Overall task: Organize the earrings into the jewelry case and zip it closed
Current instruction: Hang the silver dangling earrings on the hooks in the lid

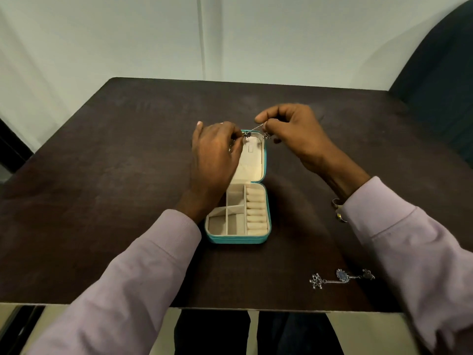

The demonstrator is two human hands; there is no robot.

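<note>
Above the raised lid of the open teal jewelry case (266, 201), the left hand (213, 155) and right hand (294, 134) each pinch one end of a silver chain earring (256, 129), stretched between them. A second chain earring (341, 277) lies on the dark tabletop (128, 175) near the right sleeve (409, 252).

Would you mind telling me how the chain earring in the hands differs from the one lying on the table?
The held chain earring hangs stretched above the open jewelry case, pinched by the left hand and right hand; the loose chain earring lies flat, untouched, near the table front edge. Both are silvery chains with ornaments.
</note>
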